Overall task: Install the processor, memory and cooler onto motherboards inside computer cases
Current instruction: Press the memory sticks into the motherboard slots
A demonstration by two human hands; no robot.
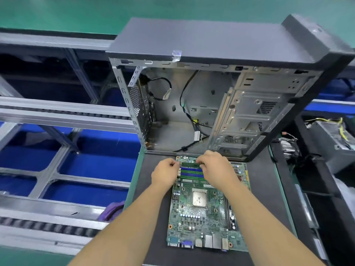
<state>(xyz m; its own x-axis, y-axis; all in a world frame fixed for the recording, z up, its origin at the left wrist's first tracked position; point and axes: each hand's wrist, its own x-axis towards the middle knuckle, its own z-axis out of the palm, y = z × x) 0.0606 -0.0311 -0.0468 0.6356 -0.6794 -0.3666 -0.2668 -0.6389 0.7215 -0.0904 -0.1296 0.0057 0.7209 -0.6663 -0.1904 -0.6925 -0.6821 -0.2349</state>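
Note:
A green motherboard (194, 219) lies flat on a dark mat (153, 208) in front of an open computer case (211, 104). The silver processor (199, 198) sits in its socket at the board's centre. Blue and green memory slots (192, 173) run across the board's far end. A green memory stick (190, 164) lies along the farthest slot. My left hand (165, 174) pinches its left end and my right hand (217, 168) holds its right end, fingers curled down over it.
The case stands on its side with loose black cables (184, 104) inside. A conveyor frame (57, 116) with blue trays runs along the left. At the right stand a cooler with fins (288, 148) and a grey power supply box (334, 139). A purple cloth (112, 210) lies left of the mat.

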